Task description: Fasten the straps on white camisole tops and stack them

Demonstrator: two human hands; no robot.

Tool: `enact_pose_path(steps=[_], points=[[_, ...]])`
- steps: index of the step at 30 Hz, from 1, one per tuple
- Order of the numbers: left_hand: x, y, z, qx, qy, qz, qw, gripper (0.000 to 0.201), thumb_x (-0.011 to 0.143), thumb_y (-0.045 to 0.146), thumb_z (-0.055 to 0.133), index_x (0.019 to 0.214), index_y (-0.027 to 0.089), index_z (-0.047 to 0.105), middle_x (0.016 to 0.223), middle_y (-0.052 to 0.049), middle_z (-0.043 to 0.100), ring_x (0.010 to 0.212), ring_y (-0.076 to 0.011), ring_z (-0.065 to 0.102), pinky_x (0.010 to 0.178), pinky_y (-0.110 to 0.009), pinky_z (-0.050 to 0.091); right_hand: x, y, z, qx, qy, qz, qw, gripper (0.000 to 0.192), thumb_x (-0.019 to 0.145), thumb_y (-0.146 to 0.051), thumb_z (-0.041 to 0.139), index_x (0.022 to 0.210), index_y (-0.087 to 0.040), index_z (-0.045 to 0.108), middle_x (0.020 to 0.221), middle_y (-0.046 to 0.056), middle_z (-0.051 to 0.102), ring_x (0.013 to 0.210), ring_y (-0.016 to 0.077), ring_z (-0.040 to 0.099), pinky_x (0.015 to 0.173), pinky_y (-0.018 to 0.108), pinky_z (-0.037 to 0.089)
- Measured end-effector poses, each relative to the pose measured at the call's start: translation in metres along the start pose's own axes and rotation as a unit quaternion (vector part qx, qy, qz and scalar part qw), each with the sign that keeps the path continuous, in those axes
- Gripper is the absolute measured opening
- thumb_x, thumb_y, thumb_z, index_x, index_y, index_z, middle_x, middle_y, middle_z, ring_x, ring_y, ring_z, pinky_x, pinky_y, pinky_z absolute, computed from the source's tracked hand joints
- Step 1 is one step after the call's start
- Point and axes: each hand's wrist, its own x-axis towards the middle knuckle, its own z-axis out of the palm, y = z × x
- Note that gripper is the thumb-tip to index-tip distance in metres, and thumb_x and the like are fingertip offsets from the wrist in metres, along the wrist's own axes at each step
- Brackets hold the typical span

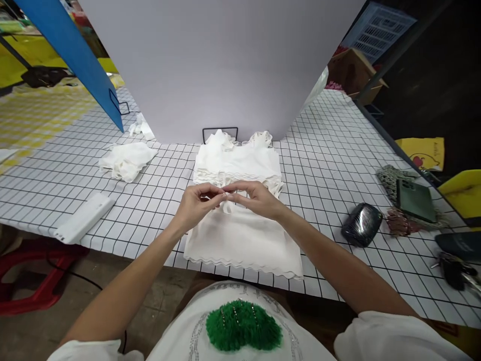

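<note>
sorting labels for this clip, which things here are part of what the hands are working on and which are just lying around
In hand:
- white top, flat on the grid table
- left hand and right hand, fingertips pinching together at its middle

Lying about:
- crumpled white cloth
- white plastic bar
- black pouch
- green phone
- keys

You had the white top (240, 235) lying flat on the gridded table (330, 150), straps toward the backdrop, scalloped hem at the near edge. Your left hand (195, 203) and right hand (255, 198) met over its middle, fingertips pinching a small white piece there.
</note>
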Motion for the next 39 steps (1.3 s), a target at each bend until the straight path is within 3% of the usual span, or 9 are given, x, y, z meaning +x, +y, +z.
enact_pose_path(steps=[7, 10, 13, 14, 16, 19, 21, 28, 39], points=[[0.010, -0.001, 0.004, 0.000, 0.011, -0.005, 1.000, 0.026, 0.072, 0.042, 0.079, 0.077, 0.017, 0.073, 0.077, -0.005, 0.069, 0.069, -0.0162, 0.062, 0.062, -0.030, 0.052, 0.012, 0.007, 0.003, 0.112, 0.045, 0.062, 0.991, 0.029, 0.079, -0.045, 0.076, 0.086, -0.017, 0.073, 0.082, 0.004, 0.069, 0.079, 0.0162, 0.061, 0.076, 0.032, 0.048], [0.013, -0.003, 0.001, 0.054, 0.033, 0.020, 0.998, 0.024, 0.075, 0.041, 0.077, 0.080, 0.018, 0.071, 0.083, -0.005, 0.071, 0.077, -0.0186, 0.064, 0.072, -0.033, 0.053, 0.024, -0.002, -0.017, 0.075, 0.114, 0.023, 0.990, 0.028, 0.078, -0.045, 0.077, 0.082, -0.017, 0.072, 0.081, 0.003, 0.069, 0.080, 0.0159, 0.061, 0.078, 0.033, 0.050], [0.007, -0.017, -0.005, 0.172, -0.009, 0.020, 0.985, 0.020, 0.077, 0.038, 0.074, 0.083, 0.020, 0.070, 0.088, -0.005, 0.071, 0.084, -0.0209, 0.063, 0.078, -0.036, 0.050, 0.035, -0.010, -0.042, -0.005, 0.187, -0.037, 0.982, 0.023, 0.081, -0.040, 0.074, 0.082, -0.017, 0.071, 0.082, 0.003, 0.069, 0.083, 0.0160, 0.062, 0.083, 0.035, 0.050], [0.003, -0.024, -0.007, 0.217, -0.033, 0.014, 0.976, 0.018, 0.077, 0.036, 0.074, 0.084, 0.020, 0.069, 0.089, -0.005, 0.071, 0.087, -0.0220, 0.062, 0.080, -0.037, 0.049, 0.037, -0.011, -0.047, -0.028, 0.176, -0.042, 0.983, 0.022, 0.082, -0.039, 0.073, 0.083, -0.017, 0.071, 0.082, 0.003, 0.069, 0.082, 0.0159, 0.062, 0.083, 0.035, 0.050], [-0.005, -0.039, -0.007, 0.293, -0.071, 0.002, 0.954, 0.017, 0.077, 0.032, 0.076, 0.087, 0.020, 0.069, 0.093, -0.005, 0.071, 0.094, -0.0244, 0.060, 0.087, -0.041, 0.044, 0.035, -0.007, -0.047, -0.060, 0.097, -0.028, 0.993, 0.019, 0.084, -0.036, 0.069, 0.082, -0.017, 0.071, 0.081, 0.003, 0.069, 0.081, 0.0159, 0.061, 0.081, 0.034, 0.049], [-0.014, -0.056, -0.002, 0.368, -0.083, -0.003, 0.926, 0.021, 0.077, 0.028, 0.077, 0.094, 0.020, 0.068, 0.098, -0.004, 0.068, 0.100, -0.0261, 0.056, 0.092, -0.044, 0.037, 0.023, 0.008, -0.029, -0.106, -0.040, -0.015, 0.993, 0.014, 0.087, -0.029, 0.063, 0.082, -0.017, 0.069, 0.084, 0.004, 0.069, 0.081, 0.0163, 0.060, 0.079, 0.034, 0.046], [-0.015, -0.063, 0.003, 0.387, -0.082, -0.002, 0.918, 0.019, 0.078, 0.029, 0.077, 0.093, 0.021, 0.067, 0.097, -0.003, 0.066, 0.099, -0.0258, 0.055, 0.091, -0.043, 0.034, 0.016, 0.021, -0.014, -0.163, -0.088, -0.030, 0.982, 0.012, 0.088, -0.023, 0.059, 0.082, -0.018, 0.068, 0.083, 0.004, 0.068, 0.082, 0.0169, 0.057, 0.084, 0.036, 0.042], [-0.015, -0.073, 0.009, 0.331, -0.072, 0.025, 0.941, 0.006, 0.083, 0.031, 0.074, 0.083, 0.025, 0.072, 0.087, -0.001, 0.070, 0.093, -0.0234, 0.055, 0.091, -0.042, 0.030, 0.012, 0.050, -0.002, -0.266, -0.187, -0.046, 0.944, 0.016, 0.091, -0.019, 0.052, 0.081, -0.018, 0.065, 0.078, 0.003, 0.059, 0.088, 0.0200, 0.044, 0.089, 0.042, 0.028], [-0.016, -0.076, 0.008, 0.286, -0.075, 0.020, 0.955, 0.007, 0.082, 0.030, 0.072, 0.076, 0.026, 0.074, 0.082, 0.000, 0.070, 0.088, -0.0220, 0.057, 0.092, -0.042, 0.028, 0.019, 0.048, -0.003, -0.271, -0.271, -0.081, 0.920, 0.020, 0.094, -0.013, 0.047, 0.078, -0.017, 0.060, 0.078, 0.002, 0.056, 0.091, 0.0196, 0.040, 0.088, 0.043, 0.024]])
